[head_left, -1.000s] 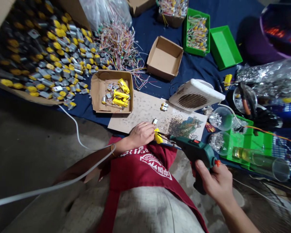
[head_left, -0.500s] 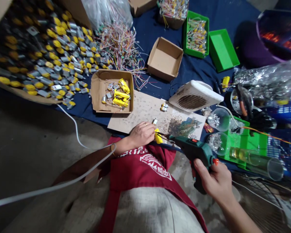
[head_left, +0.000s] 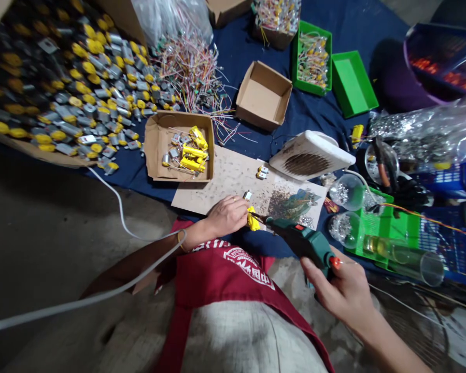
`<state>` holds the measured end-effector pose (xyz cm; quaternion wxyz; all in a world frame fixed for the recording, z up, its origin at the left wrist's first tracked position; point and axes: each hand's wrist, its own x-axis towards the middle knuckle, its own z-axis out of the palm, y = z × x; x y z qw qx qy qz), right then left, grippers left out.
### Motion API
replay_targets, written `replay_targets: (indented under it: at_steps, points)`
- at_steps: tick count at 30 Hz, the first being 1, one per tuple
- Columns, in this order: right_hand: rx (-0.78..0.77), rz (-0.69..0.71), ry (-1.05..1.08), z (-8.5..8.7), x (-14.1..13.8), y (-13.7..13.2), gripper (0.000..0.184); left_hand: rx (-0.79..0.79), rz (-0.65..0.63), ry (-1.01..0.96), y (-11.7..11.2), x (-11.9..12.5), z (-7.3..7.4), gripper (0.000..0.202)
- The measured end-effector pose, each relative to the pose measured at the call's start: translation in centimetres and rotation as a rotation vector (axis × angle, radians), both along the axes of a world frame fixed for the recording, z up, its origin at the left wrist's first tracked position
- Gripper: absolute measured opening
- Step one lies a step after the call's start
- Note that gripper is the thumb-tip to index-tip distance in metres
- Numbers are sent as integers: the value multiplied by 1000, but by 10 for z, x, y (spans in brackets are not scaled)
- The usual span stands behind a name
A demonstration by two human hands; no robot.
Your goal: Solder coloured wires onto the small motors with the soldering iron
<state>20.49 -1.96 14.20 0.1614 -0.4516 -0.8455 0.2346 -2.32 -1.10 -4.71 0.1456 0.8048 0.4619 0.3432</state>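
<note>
My left hand [head_left: 229,215] rests at the front edge of a stained board [head_left: 225,173]. Its fingers are closed on a small yellow plastic part [head_left: 253,219], largely covered by them. My right hand [head_left: 341,290] is wrapped around the handle of a dark green soldering gun [head_left: 300,238] with a red switch. The gun's thin tip points left and meets or nearly meets the yellow part; exact contact is too small to tell. Just beyond my left fingers, a small metal motor [head_left: 247,195] lies on the board, with small motors [head_left: 262,172] farther back.
A cardboard box [head_left: 151,155] of yellow parts and motors stands left of a white fan-like unit [head_left: 314,154]. Many motors [head_left: 100,103] heap at the left beside tangled wires [head_left: 189,72]. Green trays [head_left: 355,85] and clear cups [head_left: 345,191] sit rightward. A white cable [head_left: 139,282] crosses my left arm.
My right hand and the rear of the soldering gun have shifted slightly left, the tip staying at the yellow part. The left hand keeps nearly the same place.
</note>
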Motion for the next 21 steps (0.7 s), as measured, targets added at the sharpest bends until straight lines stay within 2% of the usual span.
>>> replay_targets:
  at_steps: [4,11,21]
  points:
    - [-2,27,-5,2,-4,1,37,-33,-10,5,0,0,-2,15]
    - [31,62,0,2,-7,1,36,-1,-19,2,0,-2,1,14]
    - [1,39,-46,8,1,-1,31,-31,-26,33,1,0,5,18]
